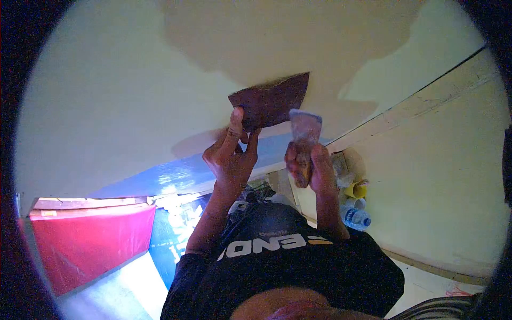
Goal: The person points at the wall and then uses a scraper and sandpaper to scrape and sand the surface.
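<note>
My left hand [233, 152] grips the lower edge of a dark brown sheet [272, 101], with the thumb on its face and fingers behind. The sheet has a curved, uneven upper edge and is held up in front of a pale wall surface [122, 96]. To its right, my right hand [312, 165] is closed around the handle of a scraper [306, 125]. The scraper's wide, whitish blade points up, close to the sheet's lower right edge; whether they touch is unclear.
A plastic bottle [356, 218] and a yellow cup-like object [356, 189] are at the right beside my forearm. A red panel [96, 245] stands at the lower left. A second wall [432, 176] rises at the right. A striped cable or hose [442, 309] lies at the lower right.
</note>
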Demonstrator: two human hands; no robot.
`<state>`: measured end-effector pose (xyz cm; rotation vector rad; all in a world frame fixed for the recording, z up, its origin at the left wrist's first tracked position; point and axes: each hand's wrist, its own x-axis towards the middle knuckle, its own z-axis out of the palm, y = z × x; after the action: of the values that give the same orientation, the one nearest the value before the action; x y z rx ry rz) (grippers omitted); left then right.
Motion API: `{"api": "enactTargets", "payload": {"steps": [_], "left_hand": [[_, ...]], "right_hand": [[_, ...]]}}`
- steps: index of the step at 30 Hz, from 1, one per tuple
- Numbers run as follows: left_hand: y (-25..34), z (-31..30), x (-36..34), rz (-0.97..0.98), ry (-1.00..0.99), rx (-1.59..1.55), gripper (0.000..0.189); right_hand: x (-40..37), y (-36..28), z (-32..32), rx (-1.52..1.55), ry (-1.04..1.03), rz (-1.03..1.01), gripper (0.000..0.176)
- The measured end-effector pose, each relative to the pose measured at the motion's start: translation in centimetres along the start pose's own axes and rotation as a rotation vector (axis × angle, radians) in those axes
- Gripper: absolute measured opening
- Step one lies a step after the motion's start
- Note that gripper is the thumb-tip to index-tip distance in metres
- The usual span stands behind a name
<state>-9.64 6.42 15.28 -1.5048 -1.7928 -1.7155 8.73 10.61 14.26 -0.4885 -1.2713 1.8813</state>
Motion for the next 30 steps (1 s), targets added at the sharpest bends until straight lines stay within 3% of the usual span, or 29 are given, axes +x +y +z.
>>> {"api": "enactTargets", "payload": {"steps": [3,6,7,10,14,17,20,26,30], "left_hand": [[0.0,0.0,0.1,-0.017,-0.003,0.013,0.069],[0.1,0.0,-0.2,-0.016,-0.02,0.012,0.069],[0.0,0.0,0.0,-0.005,-0.017,0.011,0.069],[0.4,-0.1,0.2,-0.028,-0.023,-0.01,0.07],[0.7,0.1,-0.2,-0.059,-0.018,-0.022,0.07],[0.5,0.1,-0.1,-0.074,-0.027,-0.019,0.07],[0.7,0.4,0.1,-0.063,0.0,-0.027,0.069],[1.3,0.2,-0.1,-0.104,-0.033,-0.023,0.066],[1.3,0.0,0.1,-0.094,-0.026,0.003,0.066]], "right_hand": [[1.9,-3.4,2.4,-0.237,0.054,-0.225,0.04],[2.8,-5.2,4.6,-0.354,-0.004,-0.128,0.032],[3.0,-4.7,4.7,-0.393,0.062,-0.023,0.023],[3.2,-2.5,3.4,-0.558,0.049,0.112,0.019],[3.2,-3.0,3.9,-0.57,0.048,0.035,0.024],[3.9,-2.8,2.8,-0.508,-0.045,0.098,0.027],[2.6,-1.4,1.4,-0.416,0.047,0.249,0.03],[3.5,-2.8,2.6,-0.424,0.03,0.243,0.033],[1.5,-0.4,1.5,-0.43,0.095,0.271,0.034]]}}
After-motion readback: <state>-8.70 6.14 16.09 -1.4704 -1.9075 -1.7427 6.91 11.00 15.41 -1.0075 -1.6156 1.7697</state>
